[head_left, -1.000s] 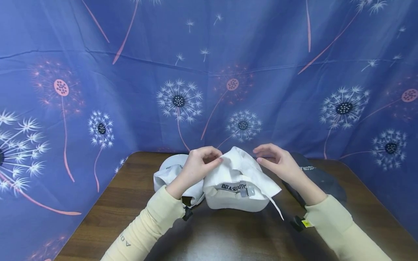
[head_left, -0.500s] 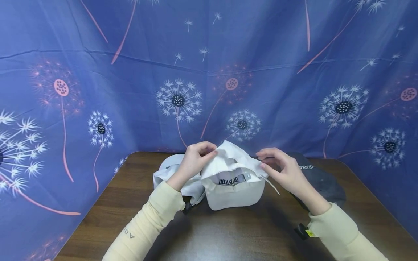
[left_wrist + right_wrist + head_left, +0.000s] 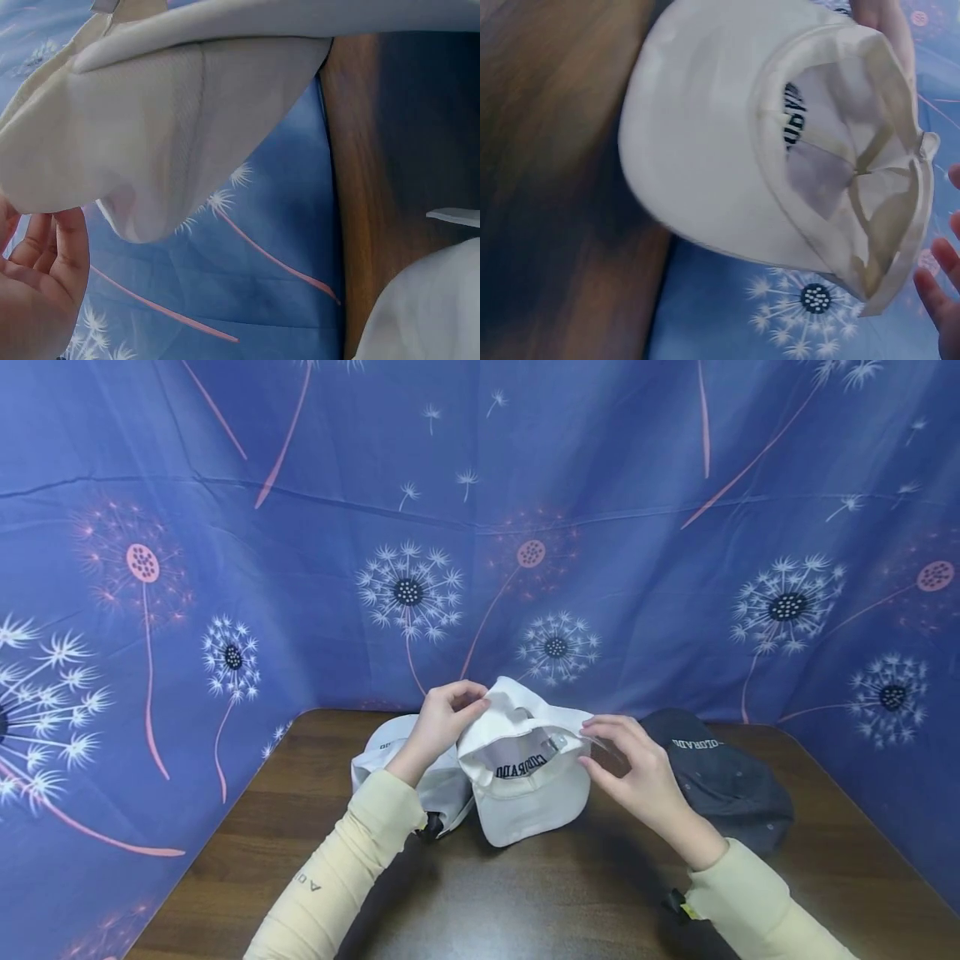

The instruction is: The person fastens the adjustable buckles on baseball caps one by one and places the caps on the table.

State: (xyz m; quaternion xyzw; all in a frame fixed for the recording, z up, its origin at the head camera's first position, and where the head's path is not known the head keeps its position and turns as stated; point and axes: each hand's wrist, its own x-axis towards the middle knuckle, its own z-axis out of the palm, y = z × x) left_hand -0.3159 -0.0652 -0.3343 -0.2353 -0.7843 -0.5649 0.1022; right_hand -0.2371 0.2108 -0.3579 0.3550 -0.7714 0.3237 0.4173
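A white baseball cap (image 3: pixel 531 817) is held up above the table with its inside facing me and brim downward; dark letters show through the opening. My left hand (image 3: pixel 442 727) pinches the crown's upper left edge between thumb and fingers. In the left wrist view that hand (image 3: pixel 45 274) grips the rim of the cloth (image 3: pixel 135 127). By the cap's right side, near its back strap, is my right hand (image 3: pixel 641 768), fingers spread. The right wrist view shows its fingers (image 3: pixel 945 259) apart from the cap (image 3: pixel 697 127).
Another white cap (image 3: pixel 450 799) lies on the wooden table (image 3: pixel 480 910) behind my left wrist, partly hidden. On the right rests a dark grey cap (image 3: pixel 735 789) with white letters. A blue dandelion-print cloth (image 3: pixel 480 468) hangs behind the table.
The white cap has shifted left and turned, its opening now showing more of the lettering. My left hand moved slightly up and left with it; my right hand came closer to its right edge.
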